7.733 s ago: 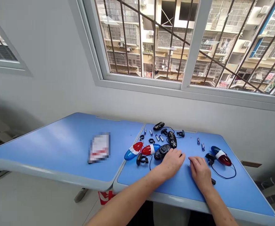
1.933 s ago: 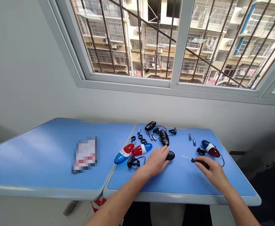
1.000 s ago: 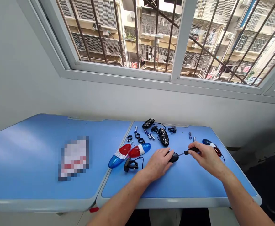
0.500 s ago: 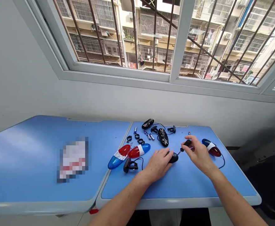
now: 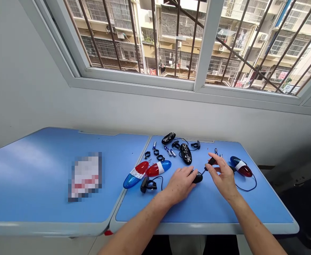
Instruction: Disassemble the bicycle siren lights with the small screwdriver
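My left hand (image 5: 180, 182) is closed over a black oval housing (image 5: 198, 177) on the blue table, covering most of it. In my right hand (image 5: 222, 177) is a screwdriver (image 5: 211, 162) with a black handle, held by thumb and fingers. Its thin shaft slants down to the housing's right end; whether the tip sits in a screw is too small to tell. Right of that hand lies a red and blue light (image 5: 242, 166) with a white middle band and a black cable. Beyond my left hand rests an open black housing (image 5: 185, 153) with shiny inner parts.
Two red and blue covers (image 5: 135, 175) (image 5: 159, 168) lie left of my hands, near a black clamp mount (image 5: 148, 185) with a cable. Black ring clamps (image 5: 160, 157), batteries (image 5: 172, 153) and another black housing (image 5: 168, 138) lie farther back. A blurred item (image 5: 86, 177) is on the left table.
My right hand has turned slightly, with the screwdriver still at the housing. More of the cable by the right light now shows. The whole view has shifted a little.
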Available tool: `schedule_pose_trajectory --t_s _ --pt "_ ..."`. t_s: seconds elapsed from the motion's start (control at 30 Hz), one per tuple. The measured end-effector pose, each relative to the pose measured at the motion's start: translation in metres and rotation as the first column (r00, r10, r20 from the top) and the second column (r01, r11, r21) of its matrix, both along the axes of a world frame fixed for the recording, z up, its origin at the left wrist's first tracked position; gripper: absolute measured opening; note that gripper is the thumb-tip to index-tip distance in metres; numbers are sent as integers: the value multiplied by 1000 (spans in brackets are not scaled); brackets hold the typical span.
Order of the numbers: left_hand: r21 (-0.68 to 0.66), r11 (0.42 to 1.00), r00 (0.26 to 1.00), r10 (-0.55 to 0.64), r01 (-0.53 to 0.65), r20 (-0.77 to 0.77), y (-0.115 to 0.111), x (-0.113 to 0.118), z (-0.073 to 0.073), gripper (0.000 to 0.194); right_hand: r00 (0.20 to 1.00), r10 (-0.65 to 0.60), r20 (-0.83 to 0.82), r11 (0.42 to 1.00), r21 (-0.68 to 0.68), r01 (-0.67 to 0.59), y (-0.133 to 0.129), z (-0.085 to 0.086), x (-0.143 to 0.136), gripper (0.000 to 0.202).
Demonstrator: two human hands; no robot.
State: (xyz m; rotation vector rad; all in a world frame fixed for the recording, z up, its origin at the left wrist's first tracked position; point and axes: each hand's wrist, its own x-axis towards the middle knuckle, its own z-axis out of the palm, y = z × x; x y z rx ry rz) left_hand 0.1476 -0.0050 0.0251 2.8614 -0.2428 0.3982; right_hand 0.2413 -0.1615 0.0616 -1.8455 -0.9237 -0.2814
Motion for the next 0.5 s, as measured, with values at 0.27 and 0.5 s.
schedule_pose_trajectory --t_s 0.27,0.5 --pt "-29 1000 1000 10 -10 -6 0 2 0 43 998 -59 14 998 29 58 3 -2 2 34" --pt "-9 1000 1000 1 -1 -22 -1 2 4 42 999 21 -28 999 26 -21 -1 -3 7 32"
